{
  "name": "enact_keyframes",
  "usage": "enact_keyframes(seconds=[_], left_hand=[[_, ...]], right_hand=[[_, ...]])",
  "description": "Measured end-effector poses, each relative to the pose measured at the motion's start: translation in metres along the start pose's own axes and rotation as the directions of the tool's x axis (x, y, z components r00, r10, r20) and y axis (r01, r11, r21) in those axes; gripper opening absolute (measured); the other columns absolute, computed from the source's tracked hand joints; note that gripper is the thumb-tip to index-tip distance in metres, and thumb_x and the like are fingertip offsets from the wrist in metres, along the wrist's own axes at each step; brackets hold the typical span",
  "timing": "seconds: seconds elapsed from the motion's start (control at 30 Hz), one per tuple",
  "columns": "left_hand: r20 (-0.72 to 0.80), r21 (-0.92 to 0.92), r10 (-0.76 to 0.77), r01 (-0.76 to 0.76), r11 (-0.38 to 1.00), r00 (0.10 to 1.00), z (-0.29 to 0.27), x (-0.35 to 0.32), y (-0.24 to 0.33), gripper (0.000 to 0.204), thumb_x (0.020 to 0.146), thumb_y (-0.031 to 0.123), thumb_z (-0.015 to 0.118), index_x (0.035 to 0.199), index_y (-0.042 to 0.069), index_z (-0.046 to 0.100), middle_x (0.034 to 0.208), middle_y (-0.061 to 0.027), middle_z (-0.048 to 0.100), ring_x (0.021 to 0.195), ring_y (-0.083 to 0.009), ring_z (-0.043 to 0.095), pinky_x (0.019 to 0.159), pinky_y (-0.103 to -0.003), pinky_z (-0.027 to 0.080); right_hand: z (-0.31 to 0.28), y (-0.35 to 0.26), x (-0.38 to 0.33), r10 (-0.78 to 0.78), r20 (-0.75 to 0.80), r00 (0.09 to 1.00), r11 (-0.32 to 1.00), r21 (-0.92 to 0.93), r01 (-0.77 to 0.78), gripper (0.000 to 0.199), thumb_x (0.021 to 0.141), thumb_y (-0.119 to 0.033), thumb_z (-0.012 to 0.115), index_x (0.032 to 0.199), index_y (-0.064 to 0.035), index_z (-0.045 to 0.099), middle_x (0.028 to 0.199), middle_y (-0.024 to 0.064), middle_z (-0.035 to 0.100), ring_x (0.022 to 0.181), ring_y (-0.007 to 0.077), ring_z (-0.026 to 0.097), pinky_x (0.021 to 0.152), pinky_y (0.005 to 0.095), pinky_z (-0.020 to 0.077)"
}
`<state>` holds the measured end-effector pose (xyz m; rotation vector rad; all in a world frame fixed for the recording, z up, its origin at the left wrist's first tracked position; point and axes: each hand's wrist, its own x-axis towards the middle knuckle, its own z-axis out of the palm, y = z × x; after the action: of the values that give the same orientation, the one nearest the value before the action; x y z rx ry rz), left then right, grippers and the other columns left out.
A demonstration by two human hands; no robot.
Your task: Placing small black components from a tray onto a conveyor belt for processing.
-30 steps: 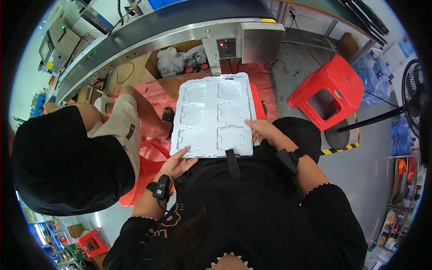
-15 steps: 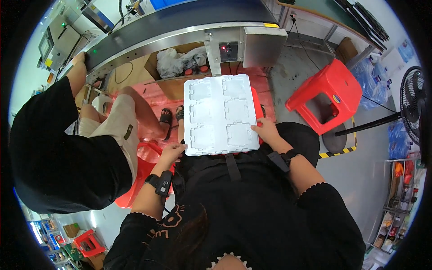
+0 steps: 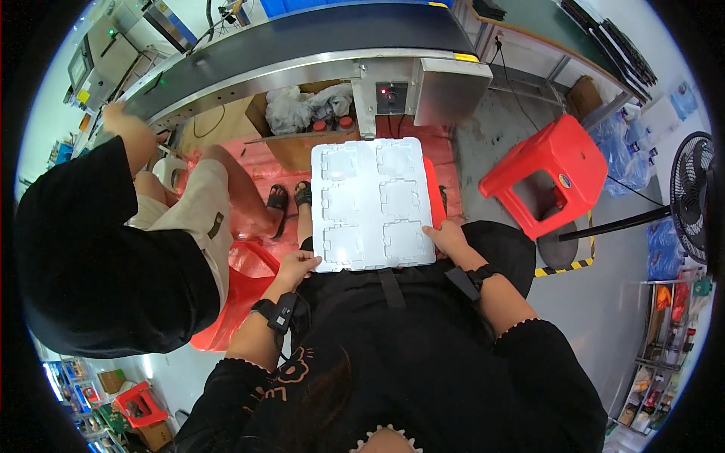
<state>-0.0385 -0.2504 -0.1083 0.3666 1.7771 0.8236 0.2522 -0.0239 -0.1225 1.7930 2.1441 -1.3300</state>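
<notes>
A white plastic tray (image 3: 366,208) with two columns of shallow moulded recesses lies across my lap, its recesses holding nothing. At its near left corner, my left hand (image 3: 297,268) pinches the rim between thumb and fingers. My right hand (image 3: 448,238) grips the right edge near the front, its thumb on top and the other fingers partly hidden below. Something red (image 3: 433,185) shows from under the tray's right side, mostly covered by it.
Ahead runs a black conveyor belt (image 3: 317,41) with a control box (image 3: 390,98) below. A co-worker (image 3: 113,249) sits close on the left, one arm at the belt. A red stool (image 3: 559,174) and a black fan (image 3: 689,189) stand right. Under the belt sits an open cardboard box (image 3: 302,147).
The whole view has shifted slightly downward in the picture. Both my hands keep their hold on the tray. The co-worker's hand at the belt has moved and is blurred.
</notes>
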Motion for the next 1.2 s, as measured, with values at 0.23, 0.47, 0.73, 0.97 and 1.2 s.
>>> enact_keyframes(seconds=[0.23,0.47,0.73,0.97,1.2], left_hand=[[-0.031,0.120,0.001,0.003,0.993,1.000,0.009,0.002,0.010,0.017,0.074,0.018,0.068,0.079,0.002,0.063,0.066,-0.0014,0.058,0.056,-0.0086,0.053,0.048,-0.020,0.039],[0.060,0.240,-0.011,-0.003,0.971,0.998,0.013,0.011,0.013,0.026,0.071,0.026,0.069,0.072,0.001,0.063,0.061,-0.0037,0.060,0.051,-0.0099,0.053,0.045,-0.022,0.041],[0.216,0.453,-0.101,-0.008,0.891,0.971,0.002,0.021,0.011,0.028,0.072,0.031,0.067,0.066,0.004,0.062,0.062,-0.0028,0.061,0.049,-0.0114,0.051,0.045,-0.025,0.042],[0.136,0.108,-0.024,0.009,0.994,0.990,-0.012,0.015,-0.010,0.028,0.075,0.029,0.064,0.082,0.003,0.062,0.072,-0.0056,0.061,0.058,-0.0140,0.056,0.047,-0.026,0.043],[-0.064,-0.033,-0.050,0.048,0.998,0.997,-0.044,0.016,-0.005,0.027,0.078,0.028,0.057,0.085,0.002,0.063,0.078,-0.0081,0.063,0.064,-0.0166,0.059,0.052,-0.029,0.046]], right_hand=[[-0.012,-0.005,-0.008,0.083,0.028,0.996,0.986,0.141,-0.086,0.043,0.077,-0.035,0.061,0.061,0.0046,0.054,0.055,0.0165,0.057,0.042,0.0238,0.057,0.038,0.0341,0.0464],[-0.016,0.022,-0.001,0.027,0.018,0.999,0.963,0.269,-0.030,0.037,0.079,-0.032,0.059,0.073,0.0039,0.055,0.057,0.0107,0.055,0.041,0.0184,0.052,0.037,0.0285,0.0420],[-0.022,0.026,0.004,0.036,0.274,0.961,0.976,0.195,-0.092,0.026,0.078,-0.021,0.063,0.073,0.0030,0.056,0.064,0.0097,0.058,0.051,0.0169,0.055,0.047,0.0281,0.0459],[-0.039,-0.001,-0.011,-0.016,0.337,0.941,0.999,0.036,0.004,0.025,0.078,-0.020,0.062,0.076,0.0046,0.061,0.069,0.0128,0.062,0.059,0.0200,0.059,0.055,0.0302,0.0489],[-0.083,-0.016,-0.013,0.122,0.470,0.874,0.962,0.161,-0.220,0.033,0.080,-0.028,0.059,0.093,0.0019,0.057,0.080,0.0108,0.061,0.067,0.0187,0.060,0.059,0.0280,0.0500]])
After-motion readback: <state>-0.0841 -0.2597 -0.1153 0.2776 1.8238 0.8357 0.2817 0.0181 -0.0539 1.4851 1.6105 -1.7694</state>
